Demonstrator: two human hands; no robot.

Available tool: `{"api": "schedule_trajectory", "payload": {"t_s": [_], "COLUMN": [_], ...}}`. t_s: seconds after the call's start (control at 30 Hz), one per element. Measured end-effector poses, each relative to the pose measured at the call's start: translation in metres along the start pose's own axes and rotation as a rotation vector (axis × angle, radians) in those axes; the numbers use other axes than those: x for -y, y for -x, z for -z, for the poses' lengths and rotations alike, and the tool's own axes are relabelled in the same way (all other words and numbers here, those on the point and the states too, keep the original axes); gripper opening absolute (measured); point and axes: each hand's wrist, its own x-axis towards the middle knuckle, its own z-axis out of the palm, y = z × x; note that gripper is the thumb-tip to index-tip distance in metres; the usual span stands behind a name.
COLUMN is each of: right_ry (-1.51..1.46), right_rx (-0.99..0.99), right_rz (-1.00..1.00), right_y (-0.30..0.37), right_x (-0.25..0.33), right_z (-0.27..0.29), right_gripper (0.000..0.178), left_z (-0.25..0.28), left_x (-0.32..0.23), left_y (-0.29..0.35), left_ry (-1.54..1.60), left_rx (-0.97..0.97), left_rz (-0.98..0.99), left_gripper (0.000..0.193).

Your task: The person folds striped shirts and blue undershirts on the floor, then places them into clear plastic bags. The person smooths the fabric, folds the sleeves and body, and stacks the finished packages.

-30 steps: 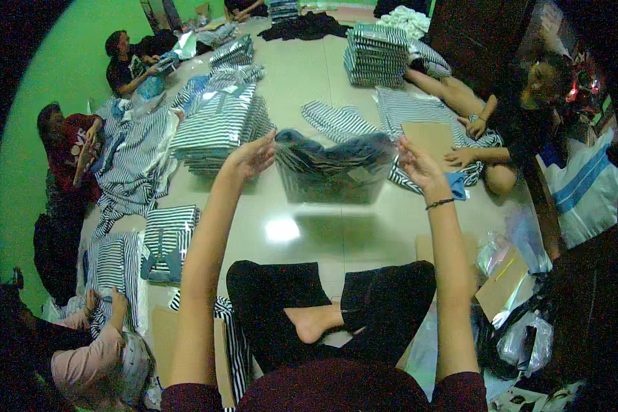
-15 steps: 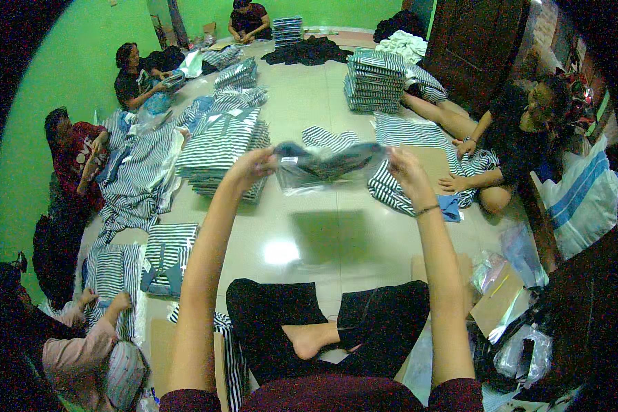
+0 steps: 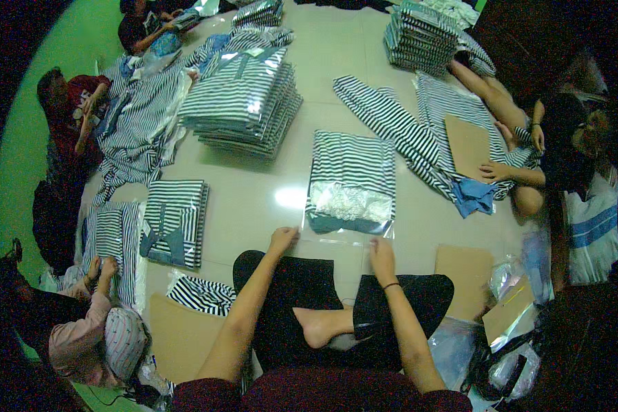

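A folded black-and-white striped shirt lies flat on the tiled floor in front of my crossed legs, inside a clear plastic bag. Its dark collar side faces me, with a bunched whitish patch above it. My left hand pinches the bag's near left corner. At the near right corner, my right hand has its fingers closed on the edge of the same bag. The clear rim of the bag stretches between both hands.
A tall stack of bagged striped shirts stands ahead left, a smaller pile nearer. Cardboard sheets lie at both sides. On the right a co-worker's hand rests by a striped shirt; another person works at near left.
Both hands have come down and toward me, bringing the bagged shirt from the air to the floor. My view has tilted downward. The co-worker on the right has spread a striped shirt out.
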Motion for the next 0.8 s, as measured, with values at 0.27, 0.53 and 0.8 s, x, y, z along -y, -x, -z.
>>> {"api": "schedule_trajectory", "payload": {"t_s": [0.27,0.53,0.8], "right_ry": [-0.019,0.113,0.195], "right_rx": [0.234,0.162,0.284], "right_rz": [0.407,0.475,0.585], "right_y": [-0.013,-0.022,-0.030], "right_x": [0.093,0.088,0.086], "right_z": [-0.078,-0.109,-0.124], "right_gripper": [0.014,0.011,0.010], "left_z": [-0.012,-0.011,-0.013], "left_x": [-0.005,0.004,-0.003], "left_y": [-0.005,-0.008,-0.005], "left_ry": [0.521,0.601,0.496], "left_rx": [0.205,0.210,0.112], "left_rz": [0.165,0.230,0.260], "left_gripper": [0.019,0.015,0.012]}}
